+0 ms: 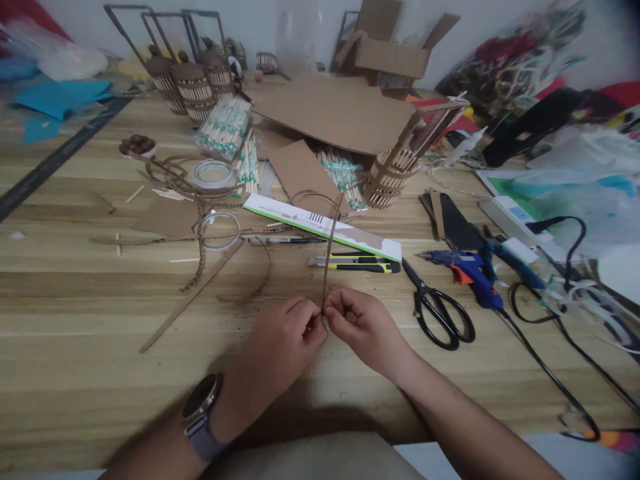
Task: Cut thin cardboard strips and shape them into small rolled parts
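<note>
A thin brown strip [328, 263] rises from between my fingertips and stands nearly upright over the table. My left hand [290, 343], below a wrist with a watch, pinches its lower end. Against it, my right hand [364, 328] pinches the same end, so the fingertips of both hands nearly touch. The tip of the strip is hidden by my fingers. Just beyond my hands lie a yellow and black utility knife [367, 262], a long white card strip with a green edge [320, 225] and a black pen [285, 240].
Black-handled scissors [443, 313] and a blue glue gun [467, 273] with its cord lie at right. A flat brown strip [193, 297] and tape rolls [213, 173] are at left. Farther back stand slatted lanterns [195, 87], bundled sticks [225, 127] and cardboard [340, 110].
</note>
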Motion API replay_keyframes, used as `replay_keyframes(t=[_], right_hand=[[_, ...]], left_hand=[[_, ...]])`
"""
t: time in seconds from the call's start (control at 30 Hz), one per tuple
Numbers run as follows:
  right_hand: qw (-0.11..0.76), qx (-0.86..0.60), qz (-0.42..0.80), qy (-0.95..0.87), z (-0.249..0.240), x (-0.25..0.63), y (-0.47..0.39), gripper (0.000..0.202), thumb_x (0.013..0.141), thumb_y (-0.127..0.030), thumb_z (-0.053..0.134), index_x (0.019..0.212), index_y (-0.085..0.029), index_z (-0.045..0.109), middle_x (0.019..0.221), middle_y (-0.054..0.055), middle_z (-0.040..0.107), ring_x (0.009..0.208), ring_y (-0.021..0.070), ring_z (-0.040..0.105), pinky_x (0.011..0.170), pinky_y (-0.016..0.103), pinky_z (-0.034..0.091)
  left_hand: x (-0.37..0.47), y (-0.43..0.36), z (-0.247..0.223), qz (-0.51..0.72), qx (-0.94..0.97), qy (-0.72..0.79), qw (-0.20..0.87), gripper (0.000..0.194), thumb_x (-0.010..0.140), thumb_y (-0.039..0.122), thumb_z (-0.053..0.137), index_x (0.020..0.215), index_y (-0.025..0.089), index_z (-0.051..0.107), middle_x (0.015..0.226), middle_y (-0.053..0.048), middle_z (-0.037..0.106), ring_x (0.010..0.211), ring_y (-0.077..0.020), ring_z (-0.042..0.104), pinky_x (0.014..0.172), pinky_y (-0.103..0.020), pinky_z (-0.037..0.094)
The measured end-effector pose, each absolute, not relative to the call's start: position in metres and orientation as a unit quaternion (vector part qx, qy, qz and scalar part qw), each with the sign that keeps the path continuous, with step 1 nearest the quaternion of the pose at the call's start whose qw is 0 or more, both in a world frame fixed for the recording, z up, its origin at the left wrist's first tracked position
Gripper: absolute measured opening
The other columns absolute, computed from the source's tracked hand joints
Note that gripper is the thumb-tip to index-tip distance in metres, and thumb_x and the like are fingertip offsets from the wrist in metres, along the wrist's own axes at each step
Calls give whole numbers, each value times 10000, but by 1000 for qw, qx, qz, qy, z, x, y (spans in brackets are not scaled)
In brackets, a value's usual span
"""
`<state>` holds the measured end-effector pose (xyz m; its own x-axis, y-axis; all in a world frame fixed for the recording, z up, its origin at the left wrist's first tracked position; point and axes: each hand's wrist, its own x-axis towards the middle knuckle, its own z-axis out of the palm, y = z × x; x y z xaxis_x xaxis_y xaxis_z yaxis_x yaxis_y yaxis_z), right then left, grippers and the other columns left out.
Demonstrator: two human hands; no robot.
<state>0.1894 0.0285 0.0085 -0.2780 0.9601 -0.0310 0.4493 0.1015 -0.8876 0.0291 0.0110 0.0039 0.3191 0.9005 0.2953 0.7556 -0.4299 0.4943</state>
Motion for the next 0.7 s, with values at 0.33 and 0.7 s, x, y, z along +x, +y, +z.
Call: replay_keyframes(t=[0.33, 0.7], right_hand=[[301, -480, 530, -631, 10, 195, 34, 125, 776, -279, 519, 679, -200, 510, 584, -52, 452, 535, 94, 386, 492, 202, 335], [289, -494, 447, -688, 10, 196, 34, 127, 776, -253, 505, 658, -208, 496, 567, -54, 463, 530, 103, 406, 495, 213, 319]], left_hand=[[24, 15, 11, 330, 709, 512, 355, 168, 776, 116, 509, 663, 179, 617, 567, 41, 573, 532, -100, 509, 528, -205, 359], [21, 20, 11, 274, 607, 500, 554, 192, 893, 335, 550, 902, 192, 677, 702, 25, 666, 650, -133, 605, 585, -219, 421]])
